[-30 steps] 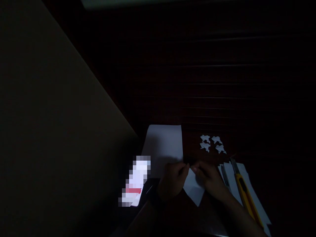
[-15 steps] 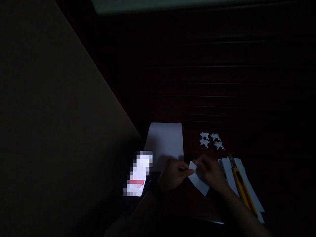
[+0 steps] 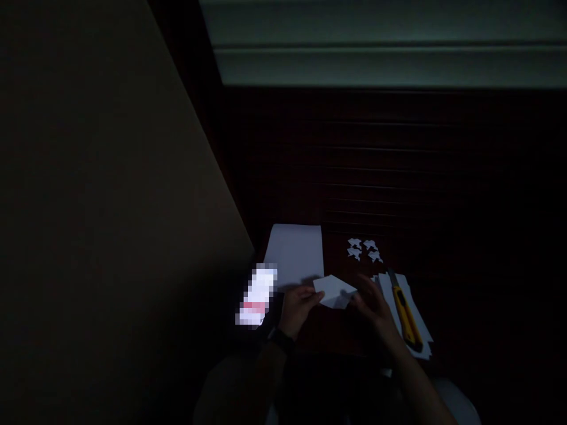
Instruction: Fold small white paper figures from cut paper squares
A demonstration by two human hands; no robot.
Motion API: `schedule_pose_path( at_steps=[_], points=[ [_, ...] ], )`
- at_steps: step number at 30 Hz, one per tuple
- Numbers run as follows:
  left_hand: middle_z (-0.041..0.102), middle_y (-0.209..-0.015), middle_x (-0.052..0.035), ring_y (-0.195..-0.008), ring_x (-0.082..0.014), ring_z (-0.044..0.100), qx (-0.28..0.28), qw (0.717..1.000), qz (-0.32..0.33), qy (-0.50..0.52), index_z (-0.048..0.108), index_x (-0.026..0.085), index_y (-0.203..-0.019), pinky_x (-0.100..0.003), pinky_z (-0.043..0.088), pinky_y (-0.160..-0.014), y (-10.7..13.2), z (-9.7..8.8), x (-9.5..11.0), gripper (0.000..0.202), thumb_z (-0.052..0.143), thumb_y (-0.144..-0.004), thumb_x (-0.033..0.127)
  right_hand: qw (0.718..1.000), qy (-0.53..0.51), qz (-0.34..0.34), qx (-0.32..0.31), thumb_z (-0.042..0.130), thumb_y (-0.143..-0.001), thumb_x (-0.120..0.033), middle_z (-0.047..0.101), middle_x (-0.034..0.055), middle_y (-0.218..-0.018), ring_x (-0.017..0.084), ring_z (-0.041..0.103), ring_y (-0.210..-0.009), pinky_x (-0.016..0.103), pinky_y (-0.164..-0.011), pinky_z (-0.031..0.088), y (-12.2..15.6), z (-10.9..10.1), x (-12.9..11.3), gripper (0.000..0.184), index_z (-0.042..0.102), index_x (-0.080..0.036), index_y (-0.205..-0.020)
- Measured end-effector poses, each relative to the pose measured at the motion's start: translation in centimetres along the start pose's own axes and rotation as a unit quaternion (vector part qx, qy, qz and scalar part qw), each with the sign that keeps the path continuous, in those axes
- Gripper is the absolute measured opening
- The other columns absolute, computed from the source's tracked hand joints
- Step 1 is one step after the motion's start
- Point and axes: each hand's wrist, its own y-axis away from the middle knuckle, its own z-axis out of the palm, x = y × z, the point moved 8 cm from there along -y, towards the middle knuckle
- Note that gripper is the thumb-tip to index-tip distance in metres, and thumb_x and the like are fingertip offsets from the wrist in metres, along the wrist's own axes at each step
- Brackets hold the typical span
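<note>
My left hand (image 3: 299, 307) pinches the left end of a folded piece of white paper (image 3: 333, 292) between thumb and fingers. At the paper's pointed right end is my right hand (image 3: 372, 304), its thumb and fingers spread apart; whether a fingertip touches the point is hard to tell in the dim light. Beyond the hands, several small folded white paper figures (image 3: 354, 252) lie grouped on the dark table (image 3: 334, 327).
A large white sheet (image 3: 295, 251) lies behind my left hand. Left of it glows a phone (image 3: 257, 295), its screen blurred out. On the right, a yellow box cutter (image 3: 405, 319) rests on a stack of white paper (image 3: 420, 321). A wall (image 3: 110, 206) borders the left.
My right hand has loosened its pinch and its fingers have spread. The paper has turned from slanting downward to lying sideways, held by my left hand. The camera view has tilted up.
</note>
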Motion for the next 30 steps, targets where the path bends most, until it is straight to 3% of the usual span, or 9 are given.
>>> schedule_pose_path(
  at_steps=[2, 5, 9, 12, 16, 19, 21, 25, 30],
  points=[
    [0.071, -0.082, -0.0109, -0.074, -0.0209, 0.066, -0.001, 1.000, 0.002, 0.021, 0.067, 0.012, -0.084, -0.028, 0.050, -0.069, 1.6, 0.3, -0.1, 0.026, 0.069, -0.068, 0.032, 0.999, -0.016, -0.003, -0.027, 0.063, -0.075, -0.036, 0.051, 0.0048, -0.128, 0.025, 0.049, -0.114, 0.040, -0.093, 0.040, 1.7, 1.6, 0.1, 0.052, 0.047, -0.028, -0.124],
    [0.071, -0.082, -0.0105, -0.074, -0.0216, 0.067, -0.010, 0.998, -0.005, 0.062, 0.066, 0.012, -0.094, -0.029, 0.051, -0.070, 3.8, 0.5, 0.3, 0.035, 0.071, -0.065, 0.032, 0.998, 0.015, -0.009, -0.067, 0.063, -0.075, -0.034, 0.060, 0.0069, -0.117, 0.027, 0.053, -0.109, 0.043, -0.094, 0.039, 3.2, 2.8, -0.3, 0.040, 0.059, -0.023, -0.113],
    [0.071, -0.082, -0.0099, -0.076, -0.0218, 0.066, -0.024, 0.998, 0.005, 0.054, 0.066, 0.012, -0.097, -0.028, 0.050, -0.069, 5.7, 0.3, 1.9, 0.040, 0.074, -0.063, 0.032, 0.989, 0.112, -0.034, -0.088, 0.059, -0.077, -0.032, 0.066, 0.0064, -0.105, 0.025, 0.058, -0.100, 0.040, -0.091, 0.040, 4.3, 2.7, -2.0, 0.028, 0.066, -0.022, -0.102],
    [0.070, -0.093, -0.0107, -0.084, -0.0222, 0.065, -0.032, 0.998, 0.035, 0.032, 0.064, 0.013, -0.103, -0.029, 0.050, -0.073, 6.4, -0.1, 3.6, 0.046, 0.074, -0.062, 0.032, 0.983, 0.149, -0.050, -0.095, 0.054, -0.079, -0.034, 0.070, 0.0056, -0.088, 0.023, 0.062, -0.083, 0.036, -0.076, 0.046, 5.3, 2.6, -3.6, 0.024, 0.069, -0.020, -0.092],
    [0.071, -0.083, -0.0111, -0.076, -0.0215, 0.066, -0.108, 0.994, 0.034, -0.004, 0.067, 0.010, -0.096, -0.030, 0.050, -0.070, 7.5, 0.4, 5.1, 0.039, 0.070, -0.067, 0.036, 0.984, 0.141, -0.071, -0.086, 0.056, -0.076, -0.031, 0.067, 0.0033, -0.079, 0.020, 0.061, -0.074, 0.031, -0.067, 0.047, 6.2, 2.6, -5.9, 0.017, 0.066, -0.019, -0.083],
    [0.071, -0.074, -0.0098, -0.070, -0.0214, 0.066, -0.140, 0.990, 0.031, -0.007, 0.068, 0.009, -0.094, -0.030, 0.050, -0.066, 8.7, 0.6, 6.0, 0.041, 0.074, -0.063, 0.035, 0.987, 0.123, -0.090, -0.053, 0.058, -0.075, -0.030, 0.065, 0.0042, -0.087, 0.021, 0.060, -0.082, 0.031, -0.071, 0.047, 6.5, 2.3, -7.4, 0.017, 0.060, -0.019, -0.088],
    [0.070, -0.069, -0.0086, -0.066, -0.0213, 0.066, -0.159, 0.987, 0.030, -0.008, 0.066, 0.009, -0.100, -0.031, 0.050, -0.063, 9.7, 0.8, 6.7, 0.047, 0.075, -0.061, 0.035, 0.989, 0.103, -0.094, -0.040, 0.060, -0.074, -0.030, 0.064, 0.0042, -0.088, 0.020, 0.060, -0.081, 0.030, -0.068, 0.048, 6.7, 2.3, -8.3, 0.028, 0.055, -0.020, -0.099],
    [0.071, -0.081, -0.0106, -0.076, -0.0222, 0.066, -0.173, 0.983, 0.048, 0.026, 0.062, 0.009, -0.109, -0.033, 0.050, -0.072, 11.6, 1.0, 8.3, 0.052, 0.073, -0.065, 0.036, 0.993, 0.021, -0.077, -0.091, 0.063, -0.072, -0.029, 0.064, 0.0026, -0.083, 0.019, 0.062, -0.074, 0.031, -0.063, 0.049, 7.2, 3.0, -9.6, 0.057, 0.040, -0.022, -0.124],
    [0.071, -0.083, -0.0105, -0.079, -0.0233, 0.066, -0.152, 0.985, 0.057, 0.056, 0.058, 0.010, -0.115, -0.035, 0.050, -0.074, 12.8, 0.8, 9.5, 0.057, 0.071, -0.067, 0.037, 0.989, 0.009, -0.059, -0.138, 0.068, -0.067, -0.029, 0.065, 0.0077, -0.102, 0.023, 0.061, -0.091, 0.036, -0.076, 0.049, 7.7, 3.0, -10.6, 0.049, 0.055, -0.020, -0.113]
  ],
)
